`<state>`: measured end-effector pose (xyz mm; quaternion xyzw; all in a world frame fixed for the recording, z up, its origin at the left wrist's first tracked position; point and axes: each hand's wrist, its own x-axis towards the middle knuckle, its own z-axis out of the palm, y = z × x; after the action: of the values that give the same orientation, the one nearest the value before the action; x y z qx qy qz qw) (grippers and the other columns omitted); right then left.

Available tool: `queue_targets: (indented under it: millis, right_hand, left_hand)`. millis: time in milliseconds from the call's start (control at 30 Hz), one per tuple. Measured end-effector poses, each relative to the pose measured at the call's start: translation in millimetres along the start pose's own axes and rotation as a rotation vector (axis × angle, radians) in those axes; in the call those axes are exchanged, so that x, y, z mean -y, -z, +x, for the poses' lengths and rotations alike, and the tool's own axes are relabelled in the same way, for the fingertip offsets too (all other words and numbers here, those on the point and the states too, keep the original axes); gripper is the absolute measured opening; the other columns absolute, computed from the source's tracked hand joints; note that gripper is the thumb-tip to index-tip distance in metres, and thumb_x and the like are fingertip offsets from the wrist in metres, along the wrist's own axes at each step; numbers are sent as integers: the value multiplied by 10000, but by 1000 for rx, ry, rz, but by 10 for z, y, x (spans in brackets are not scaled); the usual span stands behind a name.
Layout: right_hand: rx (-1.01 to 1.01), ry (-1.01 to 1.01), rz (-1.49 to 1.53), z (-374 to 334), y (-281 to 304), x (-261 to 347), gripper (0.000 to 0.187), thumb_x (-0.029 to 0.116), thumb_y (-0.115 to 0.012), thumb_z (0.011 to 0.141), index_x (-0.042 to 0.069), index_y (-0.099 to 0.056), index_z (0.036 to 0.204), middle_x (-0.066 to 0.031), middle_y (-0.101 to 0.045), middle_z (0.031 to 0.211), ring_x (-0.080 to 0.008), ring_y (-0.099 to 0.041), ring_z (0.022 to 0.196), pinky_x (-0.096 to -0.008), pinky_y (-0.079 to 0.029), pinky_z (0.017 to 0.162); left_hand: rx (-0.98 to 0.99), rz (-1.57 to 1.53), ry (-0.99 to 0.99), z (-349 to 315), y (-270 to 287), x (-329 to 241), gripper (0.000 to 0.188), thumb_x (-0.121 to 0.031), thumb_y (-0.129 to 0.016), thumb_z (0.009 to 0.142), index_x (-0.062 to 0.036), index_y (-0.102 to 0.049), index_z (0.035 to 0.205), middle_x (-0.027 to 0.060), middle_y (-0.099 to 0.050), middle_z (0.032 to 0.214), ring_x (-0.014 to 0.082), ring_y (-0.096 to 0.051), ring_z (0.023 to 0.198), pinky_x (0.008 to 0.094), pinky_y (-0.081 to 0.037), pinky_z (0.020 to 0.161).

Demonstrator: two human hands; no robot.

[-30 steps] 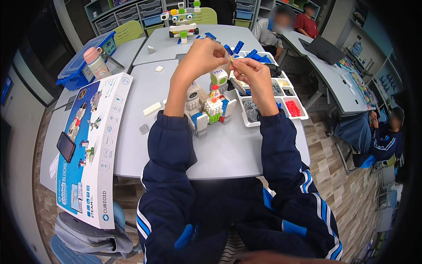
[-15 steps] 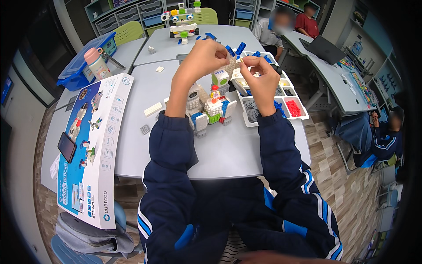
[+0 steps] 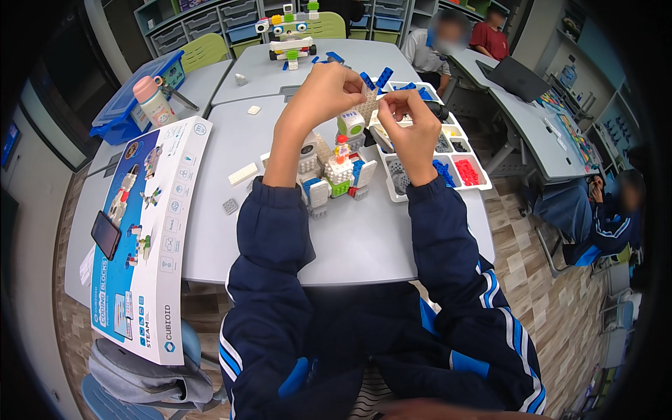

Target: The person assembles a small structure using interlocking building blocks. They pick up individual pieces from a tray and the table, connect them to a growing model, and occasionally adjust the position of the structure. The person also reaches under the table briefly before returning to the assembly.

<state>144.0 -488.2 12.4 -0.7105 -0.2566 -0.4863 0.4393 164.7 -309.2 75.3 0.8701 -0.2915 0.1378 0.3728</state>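
A robot-like model of white, green, blue and grey building blocks (image 3: 341, 170) stands on the table, with a small red-topped figure at its front. Behind it rises a beige studded block column (image 3: 368, 106) topped with blue bars (image 3: 382, 78). The bent fingers of my left hand (image 3: 325, 91) close against the column's left side. On its right, my right hand (image 3: 411, 133) is closed in a pinch at the column's edge. Whatever lies between those fingertips is too small or hidden to make out. The white sorting tray (image 3: 478, 183) of loose parts lies partly behind my right hand.
A large printed box (image 3: 173, 238) with a phone (image 3: 106, 235) on it lies at the left. Beyond it are a pink-capped bottle (image 3: 155, 103) and a blue bin (image 3: 112, 131). Another block robot (image 3: 292, 45) stands at the back. Loose blocks (image 3: 243, 174) lie left of the model.
My right hand has shifted slightly left, and its fingers have drawn together nearer the column. My left hand stays almost in place.
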Motion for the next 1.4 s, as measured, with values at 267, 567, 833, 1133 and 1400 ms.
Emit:
queue_targets:
  millis: [267, 567, 833, 1133, 1400]
  right_hand:
    - [13, 79, -61, -29, -35, 39, 107, 57, -769, 820, 36, -716, 911, -52, -700, 813, -125, -642, 644, -249, -499, 552]
    - [-18, 94, -21, -45, -57, 13, 123, -19, -757, 788, 10, -710, 898, -66, -697, 803, -129, -645, 640, -244, -506, 572]
    - [-42, 81, -25, -40, -69, 16, 116, -35, -747, 767, 6, -700, 865, -60, -682, 778, -127, -633, 625, -239, -499, 571]
    - [-13, -30, -69, -5, -119, 60, 108, 29, -749, 750, 12, -643, 766, -50, -589, 672, -115, -583, 563, -254, -455, 510]
    - [7, -358, 164, 12, -150, 99, 106, 49, -740, 758, -27, -667, 748, -62, -678, 675, -64, -613, 600, -213, -478, 560]
  left_hand:
    - [-41, -7, -10, -3, -24, -21, 210, -89, -715, 778, 46, -748, 935, 187, -742, 822, 245, -741, 749, 321, -585, 754]
    - [-2, -5, -7, 15, -34, 6, 259, -132, -746, 811, 54, -740, 992, 180, -750, 885, 227, -742, 808, 312, -587, 775]
    - [-23, -9, -19, 15, -54, 5, 233, -110, -740, 797, 54, -742, 962, 180, -747, 856, 229, -740, 773, 312, -588, 736]
    - [-43, -1, -32, 3, -43, -24, 221, -106, -754, 763, 60, -746, 908, 178, -744, 821, 214, -734, 740, 299, -581, 703]
    - [-42, 19, -36, 20, -37, -12, 236, -98, -754, 771, 55, -751, 949, 183, -749, 844, 202, -740, 756, 296, -589, 726]
